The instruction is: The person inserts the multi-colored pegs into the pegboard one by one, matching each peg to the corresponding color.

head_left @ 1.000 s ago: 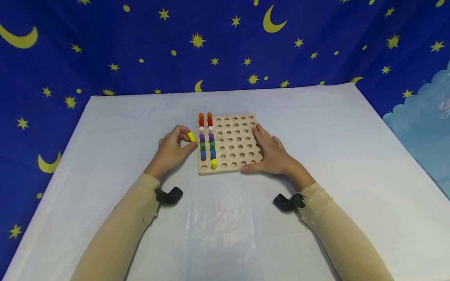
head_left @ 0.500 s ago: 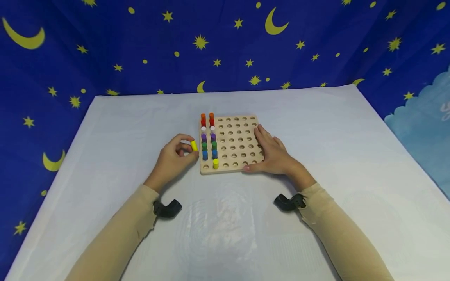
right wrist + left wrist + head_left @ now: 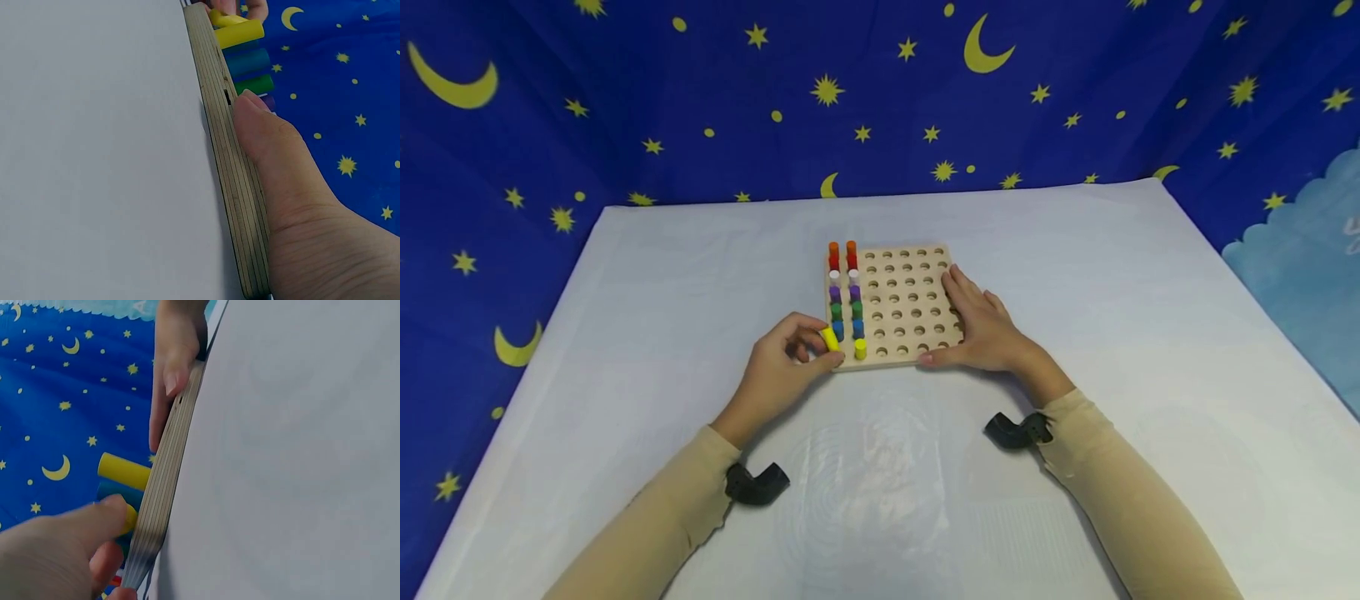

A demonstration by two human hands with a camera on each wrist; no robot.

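A wooden pegboard (image 3: 904, 305) lies mid-table, with two columns of coloured pegs (image 3: 844, 292) along its left side. My left hand (image 3: 784, 367) pinches a loose yellow peg (image 3: 830, 338) at the board's near-left corner, beside a yellow peg (image 3: 860, 349) standing in the second column. In the left wrist view the held yellow peg (image 3: 129, 519) shows behind my thumb, against the board's edge (image 3: 164, 487). My right hand (image 3: 981, 325) lies flat on the board's right side, thumb along its near edge. The right wrist view shows that thumb (image 3: 262, 128) on the board's edge (image 3: 228, 162).
A pale cloth covers the table (image 3: 1075, 275). A blue star-and-moon backdrop (image 3: 700, 92) hangs behind and around it. Most of the board's holes to the right of the pegs stand empty. Black wrist cameras (image 3: 756, 483) sit on both forearms.
My left hand has carried the yellow peg toward me along the board's left side, down to its near-left corner. The right hand has stayed on the board.
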